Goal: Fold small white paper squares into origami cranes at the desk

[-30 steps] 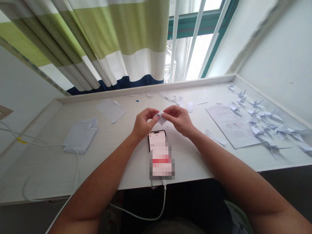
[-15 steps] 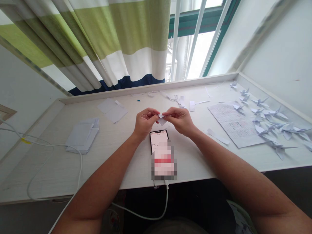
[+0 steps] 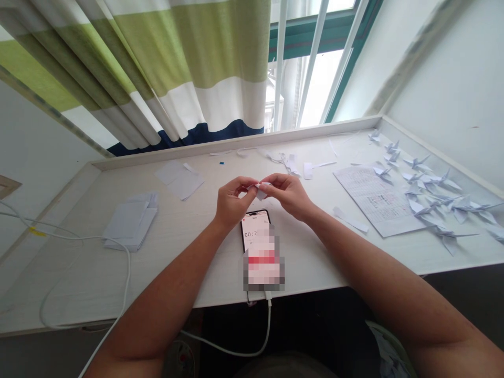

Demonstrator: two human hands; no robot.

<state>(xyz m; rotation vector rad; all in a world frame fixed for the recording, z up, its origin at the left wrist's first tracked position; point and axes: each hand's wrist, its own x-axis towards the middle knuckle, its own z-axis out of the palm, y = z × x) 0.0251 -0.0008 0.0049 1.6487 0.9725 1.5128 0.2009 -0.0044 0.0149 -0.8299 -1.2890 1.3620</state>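
Between both hands is a small folded piece of white paper (image 3: 260,193), held above the desk just beyond the phone. My left hand (image 3: 234,198) pinches its left side with thumb and fingertips. On the other side, my right hand (image 3: 290,194) grips it between thumb and forefinger. The fingers cover much of the paper, so its folds are only partly visible. Below the hands a phone (image 3: 260,247) lies face up with a timer on its screen, partly blurred out, and a white cable (image 3: 269,315) plugged into its lower end.
Several folded paper cranes (image 3: 433,181) cover the right side of the desk, some on a printed sheet (image 3: 378,205). A paper stack (image 3: 129,220) and loose sheets (image 3: 181,181) lie left. Paper scraps (image 3: 291,164) are at the back. A cable (image 3: 128,273) crosses the left side.
The fingers have shifted on the folded paper, and my left thumb now covers more of it. The whole view has moved slightly.
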